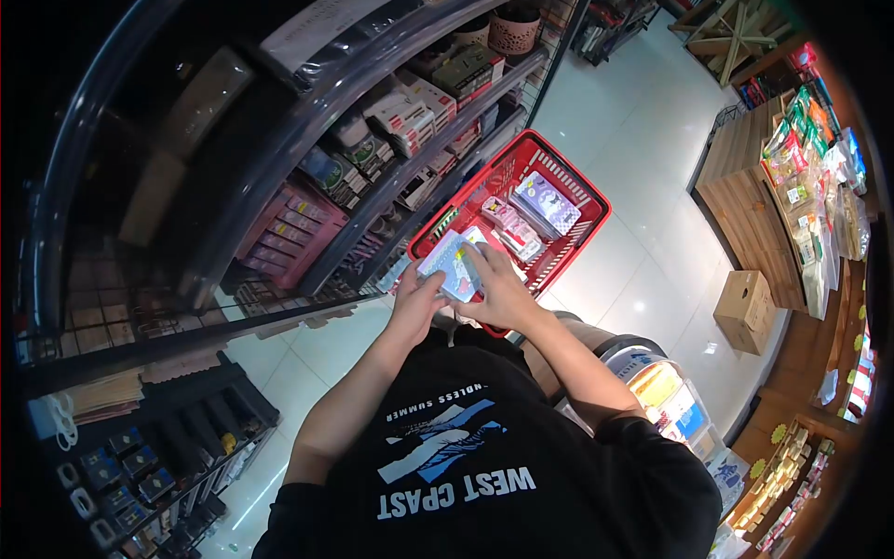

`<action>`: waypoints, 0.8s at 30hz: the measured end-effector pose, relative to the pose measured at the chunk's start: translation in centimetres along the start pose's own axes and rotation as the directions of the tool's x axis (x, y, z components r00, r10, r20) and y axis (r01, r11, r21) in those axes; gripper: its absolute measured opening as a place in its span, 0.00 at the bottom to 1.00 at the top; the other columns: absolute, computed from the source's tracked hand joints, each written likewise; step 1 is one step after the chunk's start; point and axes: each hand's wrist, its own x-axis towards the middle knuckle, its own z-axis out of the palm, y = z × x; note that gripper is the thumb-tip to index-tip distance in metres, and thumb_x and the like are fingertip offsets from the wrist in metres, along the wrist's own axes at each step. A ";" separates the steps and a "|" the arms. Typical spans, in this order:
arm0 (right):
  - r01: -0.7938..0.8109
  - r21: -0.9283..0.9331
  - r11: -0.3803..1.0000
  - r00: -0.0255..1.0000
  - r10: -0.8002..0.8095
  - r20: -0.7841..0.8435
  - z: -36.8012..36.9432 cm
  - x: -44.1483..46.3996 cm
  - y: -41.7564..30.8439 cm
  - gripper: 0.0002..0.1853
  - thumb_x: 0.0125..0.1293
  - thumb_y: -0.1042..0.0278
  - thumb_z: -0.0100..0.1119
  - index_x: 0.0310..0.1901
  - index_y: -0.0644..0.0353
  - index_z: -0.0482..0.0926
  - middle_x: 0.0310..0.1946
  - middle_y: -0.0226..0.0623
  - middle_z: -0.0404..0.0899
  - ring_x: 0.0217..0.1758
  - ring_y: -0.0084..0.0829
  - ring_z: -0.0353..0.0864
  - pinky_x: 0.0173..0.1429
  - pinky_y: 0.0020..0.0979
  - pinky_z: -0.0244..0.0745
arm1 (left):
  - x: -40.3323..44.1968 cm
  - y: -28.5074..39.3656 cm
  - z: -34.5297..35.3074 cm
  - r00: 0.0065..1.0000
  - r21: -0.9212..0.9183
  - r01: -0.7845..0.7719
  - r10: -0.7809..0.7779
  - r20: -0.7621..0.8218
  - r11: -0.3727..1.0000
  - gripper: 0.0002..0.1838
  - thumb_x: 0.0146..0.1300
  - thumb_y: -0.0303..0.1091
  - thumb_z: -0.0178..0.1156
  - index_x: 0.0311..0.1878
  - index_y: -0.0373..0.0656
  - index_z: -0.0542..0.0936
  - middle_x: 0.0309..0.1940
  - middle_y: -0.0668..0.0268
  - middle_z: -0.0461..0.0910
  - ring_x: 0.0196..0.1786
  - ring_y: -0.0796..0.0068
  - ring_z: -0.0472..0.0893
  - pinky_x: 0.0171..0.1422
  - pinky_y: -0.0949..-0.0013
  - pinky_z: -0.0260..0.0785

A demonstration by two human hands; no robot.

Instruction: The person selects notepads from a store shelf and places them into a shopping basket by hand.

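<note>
A light blue and white flat pack (451,265) is held between my two hands over the near end of a red basket (596,200). My left hand (417,296) grips its left and lower edge, and my right hand (503,287) has its fingers closed on its right side. Inside the basket lie a purple patterned pack (548,204) and, beside it, several pink and white packs (511,226). The print on the held pack is too small to read.
Shelves (372,196) with boxed goods run along the left. A wooden display stand (745,177) with hanging packets and a cardboard box (744,310) on the floor are at the right. Near my right elbow is a round bin of goods (663,396).
</note>
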 end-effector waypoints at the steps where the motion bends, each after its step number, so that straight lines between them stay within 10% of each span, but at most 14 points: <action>1: -0.031 0.014 0.999 0.997 0.031 0.064 0.0 -0.4 0.3 0.52 0.50 0.46 0.73 0.70 0.67 0.57 0.61 0.64 0.67 0.65 0.57 0.68 0.69 0.44 0.63 | 0.4 -0.8 -0.6 1.000 0.048 0.022 -0.021 -0.018 0.999 0.27 0.68 0.29 0.56 0.67 0.44 0.59 0.56 0.61 0.72 0.58 0.68 0.75 0.57 0.55 0.72; 6: -0.526 0.401 0.750 0.849 0.436 0.298 3.0 -0.9 6.7 0.37 0.67 0.51 0.59 0.69 0.68 0.62 0.59 0.53 0.74 0.59 0.39 0.77 0.63 0.35 0.70 | 1.2 -2.4 -1.1 0.995 0.132 0.102 -0.103 -0.002 0.986 0.29 0.68 0.28 0.56 0.69 0.43 0.57 0.57 0.60 0.71 0.59 0.67 0.75 0.58 0.55 0.72; 12: -0.745 0.533 0.400 0.665 0.389 0.637 2.8 1.1 10.7 0.25 0.68 0.62 0.61 0.62 0.66 0.72 0.45 0.35 0.81 0.47 0.22 0.78 0.53 0.26 0.73 | 3.1 -3.7 -1.3 0.983 0.172 0.173 -0.182 0.040 0.970 0.35 0.69 0.32 0.57 0.74 0.45 0.50 0.60 0.55 0.70 0.61 0.65 0.74 0.60 0.56 0.72; 14: -0.580 0.614 0.535 0.811 0.452 0.372 5.0 1.0 12.8 0.23 0.67 0.63 0.62 0.60 0.66 0.74 0.47 0.35 0.81 0.48 0.22 0.78 0.55 0.26 0.72 | 3.4 -3.5 -1.1 0.981 0.355 0.196 -0.180 -0.079 0.914 0.39 0.68 0.38 0.60 0.75 0.46 0.48 0.63 0.54 0.68 0.63 0.64 0.71 0.62 0.54 0.69; 18: -0.615 0.607 0.504 0.770 0.551 0.322 7.7 2.5 17.2 0.21 0.66 0.68 0.64 0.59 0.64 0.73 0.47 0.35 0.81 0.48 0.24 0.78 0.54 0.29 0.73 | 2.9 -3.9 -2.6 0.981 0.379 0.193 -0.165 -0.105 0.905 0.37 0.67 0.41 0.61 0.74 0.53 0.53 0.69 0.54 0.58 0.65 0.65 0.69 0.62 0.57 0.68; 24: -0.574 0.563 0.595 0.786 0.592 0.176 14.6 3.2 24.8 0.26 0.61 0.64 0.67 0.59 0.63 0.73 0.46 0.48 0.82 0.43 0.35 0.83 0.50 0.34 0.76 | 0.1 -2.3 -2.5 0.977 0.342 0.205 -0.171 -0.126 0.917 0.21 0.70 0.40 0.58 0.63 0.45 0.70 0.62 0.62 0.72 0.58 0.71 0.75 0.57 0.63 0.70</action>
